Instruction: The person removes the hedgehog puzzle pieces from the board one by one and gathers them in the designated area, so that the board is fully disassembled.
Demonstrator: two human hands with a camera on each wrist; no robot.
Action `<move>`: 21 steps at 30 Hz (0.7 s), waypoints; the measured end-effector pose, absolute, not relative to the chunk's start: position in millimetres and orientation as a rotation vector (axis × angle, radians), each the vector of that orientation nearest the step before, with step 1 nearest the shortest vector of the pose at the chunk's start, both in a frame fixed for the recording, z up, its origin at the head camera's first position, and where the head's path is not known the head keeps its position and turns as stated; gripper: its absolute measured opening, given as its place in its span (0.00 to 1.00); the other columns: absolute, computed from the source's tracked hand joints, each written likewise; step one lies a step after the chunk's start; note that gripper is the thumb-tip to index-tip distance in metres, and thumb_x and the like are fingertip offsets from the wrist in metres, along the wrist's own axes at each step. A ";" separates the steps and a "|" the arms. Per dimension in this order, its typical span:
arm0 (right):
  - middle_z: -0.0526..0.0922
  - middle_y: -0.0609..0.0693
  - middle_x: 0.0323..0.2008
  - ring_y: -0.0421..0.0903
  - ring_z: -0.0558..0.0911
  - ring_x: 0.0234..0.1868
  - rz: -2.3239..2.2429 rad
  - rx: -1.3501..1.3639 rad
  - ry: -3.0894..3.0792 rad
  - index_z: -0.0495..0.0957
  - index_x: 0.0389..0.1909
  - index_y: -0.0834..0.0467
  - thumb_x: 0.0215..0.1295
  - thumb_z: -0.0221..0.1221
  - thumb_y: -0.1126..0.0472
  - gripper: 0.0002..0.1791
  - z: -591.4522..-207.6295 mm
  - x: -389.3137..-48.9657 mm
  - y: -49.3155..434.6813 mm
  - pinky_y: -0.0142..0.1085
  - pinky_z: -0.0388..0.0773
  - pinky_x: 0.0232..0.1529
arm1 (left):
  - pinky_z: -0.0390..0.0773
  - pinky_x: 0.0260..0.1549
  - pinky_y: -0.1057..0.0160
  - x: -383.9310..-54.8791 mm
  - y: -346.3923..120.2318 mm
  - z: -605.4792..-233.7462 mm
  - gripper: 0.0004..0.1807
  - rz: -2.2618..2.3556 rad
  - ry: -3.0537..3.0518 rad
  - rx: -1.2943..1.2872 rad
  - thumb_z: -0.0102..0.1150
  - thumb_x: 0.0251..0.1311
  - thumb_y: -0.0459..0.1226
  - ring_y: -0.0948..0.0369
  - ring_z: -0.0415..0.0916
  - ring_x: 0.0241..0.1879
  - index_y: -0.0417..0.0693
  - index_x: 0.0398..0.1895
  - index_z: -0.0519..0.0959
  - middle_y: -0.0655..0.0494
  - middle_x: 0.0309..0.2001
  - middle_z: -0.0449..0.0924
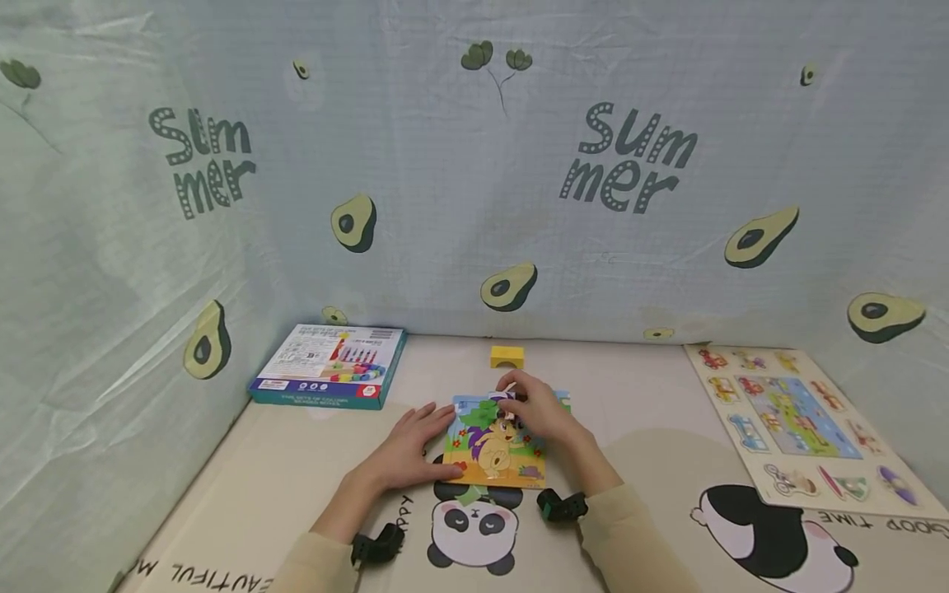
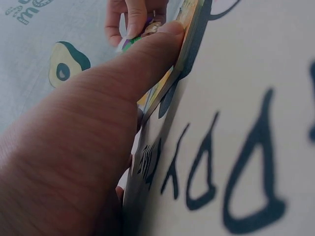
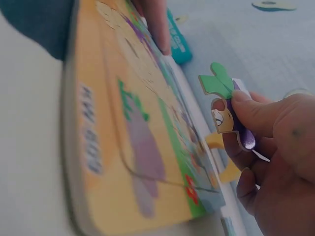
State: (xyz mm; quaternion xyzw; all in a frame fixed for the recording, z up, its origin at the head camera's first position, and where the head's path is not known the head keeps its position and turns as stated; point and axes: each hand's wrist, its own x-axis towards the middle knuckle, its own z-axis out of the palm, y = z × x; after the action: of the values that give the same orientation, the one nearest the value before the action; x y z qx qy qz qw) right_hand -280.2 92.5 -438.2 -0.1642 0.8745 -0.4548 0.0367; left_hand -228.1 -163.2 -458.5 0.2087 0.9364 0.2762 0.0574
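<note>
Pinching jigsaw piece (image 3: 225, 118) in right hand (image 1: 544, 409), resting outspread left hand (image 1: 411, 445) on hedgehog puzzle board (image 1: 493, 478); could jam it if seated askew.

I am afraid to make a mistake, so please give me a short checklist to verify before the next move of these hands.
1. Puzzle piece pinched by the right hand: ok.
2. Piece lifted off the puzzle board: ok, a gap shows in the right wrist view.
3. Left hand steadying the board: ok, its thumb lies near the lower left corner.
4. Piece seated in the board: not ok, it is in the hand.
5. Free slot for the piece: cannot tell, the right hand hides part of the board.
6. Yellow block off the board: ok, it stands behind.
</note>
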 end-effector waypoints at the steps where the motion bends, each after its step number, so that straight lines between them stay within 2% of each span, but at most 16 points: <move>1: 0.78 0.50 0.38 0.48 0.76 0.37 -1.404 -0.495 2.684 0.76 0.48 0.52 0.71 0.61 0.66 0.09 -436.9 -280.4 94.3 0.40 0.77 0.41 | 0.40 0.74 0.40 -228.2 -163.4 -459.0 0.52 0.834 2.840 0.628 0.69 0.51 0.63 0.47 0.44 0.78 0.52 0.77 0.64 0.54 0.76 0.61; 4: 0.78 0.50 0.39 0.48 0.76 0.39 -1.423 -0.470 2.693 0.76 0.48 0.52 0.71 0.62 0.65 0.09 -433.7 -281.8 101.5 0.40 0.78 0.43 | 0.40 0.74 0.41 -228.3 -163.5 -460.1 0.53 0.825 2.847 0.618 0.69 0.51 0.64 0.48 0.44 0.78 0.53 0.77 0.64 0.54 0.76 0.61; 16: 0.78 0.50 0.38 0.49 0.74 0.38 -1.351 -0.440 2.741 0.77 0.48 0.55 0.71 0.62 0.65 0.09 -432.0 -291.6 143.6 0.39 0.74 0.37 | 0.40 0.74 0.41 -226.6 -165.3 -460.6 0.52 0.846 2.848 0.636 0.70 0.51 0.63 0.47 0.45 0.78 0.52 0.77 0.64 0.54 0.76 0.61; 21: 0.77 0.51 0.38 0.49 0.73 0.39 -1.289 -0.424 2.765 0.77 0.49 0.56 0.71 0.61 0.64 0.09 -429.6 -293.7 164.6 0.40 0.73 0.40 | 0.40 0.74 0.41 -227.3 -165.2 -459.4 0.52 0.844 2.849 0.635 0.70 0.50 0.63 0.48 0.44 0.78 0.53 0.77 0.64 0.55 0.76 0.61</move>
State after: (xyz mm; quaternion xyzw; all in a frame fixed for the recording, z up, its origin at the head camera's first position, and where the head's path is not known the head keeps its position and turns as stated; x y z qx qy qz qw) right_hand -293.7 164.6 -429.6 -0.1376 0.8973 -0.4183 0.0309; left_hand -227.3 -165.2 -459.4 0.2087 0.9364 0.2775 0.0517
